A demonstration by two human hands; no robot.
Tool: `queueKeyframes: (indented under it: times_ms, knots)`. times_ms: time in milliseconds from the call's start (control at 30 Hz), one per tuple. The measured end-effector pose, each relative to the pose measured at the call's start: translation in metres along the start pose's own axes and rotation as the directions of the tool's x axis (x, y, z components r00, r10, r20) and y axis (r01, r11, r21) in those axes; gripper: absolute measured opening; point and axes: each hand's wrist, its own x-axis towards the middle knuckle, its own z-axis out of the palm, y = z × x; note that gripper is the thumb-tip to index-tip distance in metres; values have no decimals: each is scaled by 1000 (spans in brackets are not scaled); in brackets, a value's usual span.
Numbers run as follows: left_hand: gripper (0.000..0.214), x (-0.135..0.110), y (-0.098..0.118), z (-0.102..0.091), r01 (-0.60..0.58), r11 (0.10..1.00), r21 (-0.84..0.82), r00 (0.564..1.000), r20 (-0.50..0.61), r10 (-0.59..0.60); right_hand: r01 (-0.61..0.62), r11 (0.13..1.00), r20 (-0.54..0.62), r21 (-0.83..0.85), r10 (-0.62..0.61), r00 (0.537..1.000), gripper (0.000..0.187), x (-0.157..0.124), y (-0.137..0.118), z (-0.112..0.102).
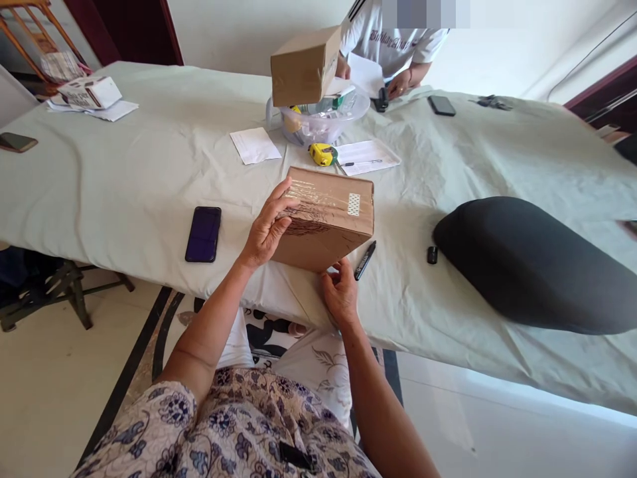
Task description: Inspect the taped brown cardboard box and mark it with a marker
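A taped brown cardboard box [331,216] stands tilted on the near edge of the cloth-covered table [124,179]. My left hand [266,229] lies flat against the box's left side, fingers stretched over the top edge. Under the box's near lower edge, my right hand [340,292] props it from below with curled fingers. A black marker [365,260] lies on the cloth just right of my right hand.
A dark phone [204,234] lies left of the box, a yellow tape measure [322,154] and papers [255,145] behind it. A second box [304,66] rests on a clear tub [323,119]. A black cushion [532,265] fills the right. Another person's hand [401,83] is at the far edge.
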Motion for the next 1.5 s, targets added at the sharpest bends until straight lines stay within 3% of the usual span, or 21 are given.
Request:
queueKeyframes:
  times_ms: [100, 233, 333, 433, 533, 667, 767, 867, 967, 1100, 1233, 1333, 1433, 1500]
  knots:
    - [52, -11, -8, 10, 16, 1000, 13, 998, -56, -15, 21, 1000, -7, -9, -21, 1000, 55, 0, 0, -1]
    - [72, -43, -27, 22, 163, 986, -13, 985, -60, -164, 39, 998, -11, -44, -39, 999, 61, 1, -1, 0]
    - [81, -70, -37, 26, 337, 939, 62, 941, -8, -337, 42, 997, -12, -60, -43, 999, 64, 3, -3, 2]
    - [90, -85, -41, 27, 456, 863, 217, 888, -35, -459, 32, 996, -35, -77, -35, 999, 62, 3, -6, 4]
    - [84, -86, -39, 26, 500, 828, 253, 863, -66, -501, 49, 998, -36, -31, -50, 998, 55, 2, -8, 4]
    - [72, -82, -32, 22, 539, 836, 101, 840, -3, -542, 172, 985, -208, 31, -162, 965, 45, -1, -6, 1]
    - [67, -81, -26, 19, 509, 861, 9, 858, 76, -508, 327, 945, -308, -24, -318, 897, 45, -4, -3, -1]
    - [63, -81, -23, 16, 475, 874, 104, 867, 117, -485, 407, 910, -348, -80, -408, 844, 44, -8, -10, -1]
    - [61, -80, -23, 18, 386, 884, 263, 874, 203, -442, 398, 904, -387, -155, -426, 818, 40, -7, -28, -6]
    - [51, -81, -24, 27, 140, 883, 448, 918, 276, -286, 369, 896, -418, -247, -442, 793, 31, 8, -48, -13]
    - [38, -86, -19, 34, 70, 815, 576, 934, 249, -257, 395, 888, -333, -234, -455, 826, 26, 22, -52, -11]
    - [36, -91, -7, 32, 47, 832, 553, 955, 218, -199, 418, 878, -316, -235, -475, 821, 25, 26, -50, -8]
    - [32, -94, 12, 20, 41, 847, 530, 997, 34, -69, 432, 878, -336, -205, -478, 812, 24, 29, -45, -10]
    - [26, -90, 24, 8, 56, 836, 546, 993, -117, 9, 441, 883, -349, -160, -469, 811, 24, 31, -40, -14]
